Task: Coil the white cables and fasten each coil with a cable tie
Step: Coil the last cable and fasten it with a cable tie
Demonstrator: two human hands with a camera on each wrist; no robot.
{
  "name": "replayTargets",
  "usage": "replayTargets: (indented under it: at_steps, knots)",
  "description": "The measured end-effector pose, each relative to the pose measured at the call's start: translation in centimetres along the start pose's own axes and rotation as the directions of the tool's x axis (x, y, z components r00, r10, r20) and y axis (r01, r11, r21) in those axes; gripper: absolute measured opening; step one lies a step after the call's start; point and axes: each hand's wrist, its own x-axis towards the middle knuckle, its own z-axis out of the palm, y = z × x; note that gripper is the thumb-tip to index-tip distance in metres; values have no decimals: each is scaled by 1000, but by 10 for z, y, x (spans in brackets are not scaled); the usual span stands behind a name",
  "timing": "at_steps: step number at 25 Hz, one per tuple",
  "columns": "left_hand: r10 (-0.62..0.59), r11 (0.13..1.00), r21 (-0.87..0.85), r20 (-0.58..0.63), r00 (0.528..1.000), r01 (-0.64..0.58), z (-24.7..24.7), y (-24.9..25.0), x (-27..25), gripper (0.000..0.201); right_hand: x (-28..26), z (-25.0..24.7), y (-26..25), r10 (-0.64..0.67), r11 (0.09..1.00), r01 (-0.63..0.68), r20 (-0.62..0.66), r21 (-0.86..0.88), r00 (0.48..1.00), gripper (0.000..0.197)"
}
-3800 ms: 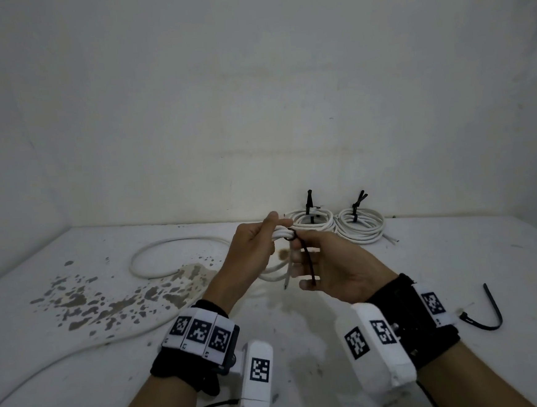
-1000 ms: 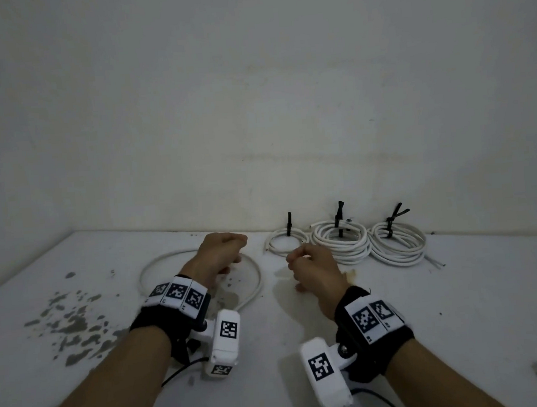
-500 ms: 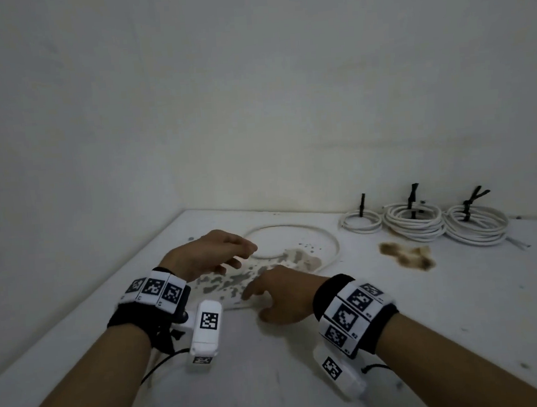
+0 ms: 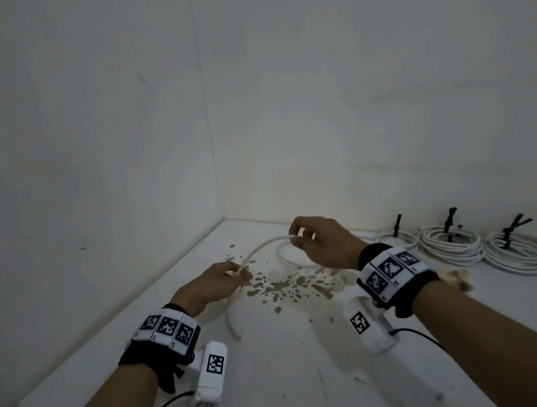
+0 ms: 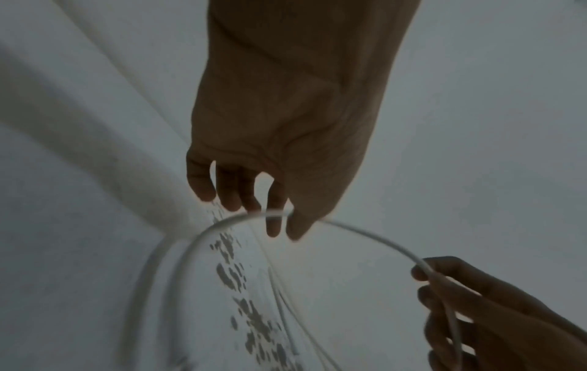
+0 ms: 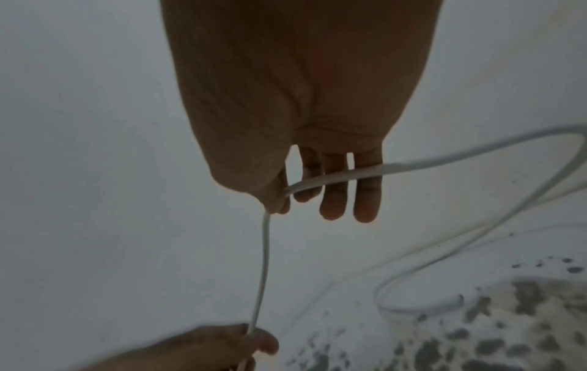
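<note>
Your left hand [image 4: 214, 283] hovers low over the stained white tabletop [image 4: 305, 361], thumb and forefinger pinching the thin white round cable [image 4: 261, 247]; your right hand [image 4: 325, 242] is raised higher, thumb and fingers clamped on the same cable. The cable arcs between your hands, the rest looping loosely on the table, uncoiled

Left hand [image 4: 215, 284], right hand [image 4: 323, 242]: fingers pinched.

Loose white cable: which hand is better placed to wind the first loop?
Probably the right hand. It pinches the loose white cable on the side where the slack curls on the table. The left hand pinches near the free end, which suits anchoring the coil.
</note>
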Motion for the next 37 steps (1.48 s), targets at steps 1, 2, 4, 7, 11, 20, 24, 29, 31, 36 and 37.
replayTargets:
  at_steps: [1, 2, 4, 7, 11, 20, 24, 29, 31, 36, 37]
  knots:
    - [-32, 987, -159, -16, 999, 29, 1, 3, 3, 27, 0, -13, 0, 16, 999, -12, -78, 47, 997, 14]
    - [-52, 926, -373, 15, 999, 54, 3, 8, 4, 28, -1, -24, 0, 40, 996, -29, -148, 79, 988, 15]
    - [-6, 596, -799, 92, 996, 78, 9, 27, 6, 29, -5, -42, 5, 73, 997, -64, -220, 49, 973, 17]
    - [98, 160, -987, 32, 995, 16, 11, 67, 9, 25, -18, -48, 14, 63, 986, -84, -147, -144, 987, 21]
    - [281, 39, -999, 28, 959, 17, 24, 130, 2, 24, -39, -34, 11, 91, 882, -72, 18, -466, 996, 28]
    - [389, 697, -646, -23, 921, -311, 70, 166, -4, 22, -84, -51, 10, 143, 979, -82, 345, -185, 927, 23]
    - [438, 788, -491, 20, 899, -373, 80, 159, -8, 26, -90, -67, 7, 23, 962, 76, 357, -261, 934, 33]
    - [363, 914, -318, 368, 856, -252, 89, 151, -27, 39, -72, -96, 9, -39, 943, 55, 56, -329, 998, 36]
    - [350, 835, -543, 390, 851, -94, 90, 148, -29, 41, -64, -107, 18, 12, 941, -44, -98, -336, 995, 58]
    - [413, 542, -840, 227, 882, -37, 77, 137, -21, 49, -65, -125, 50, 103, 989, -125, -229, -82, 968, 71]
    - [409, 493, -870, 211, 888, -20, 76, 136, -20, 50, -67, -127, 58, 131, 991, -128, -254, 29, 958, 68]
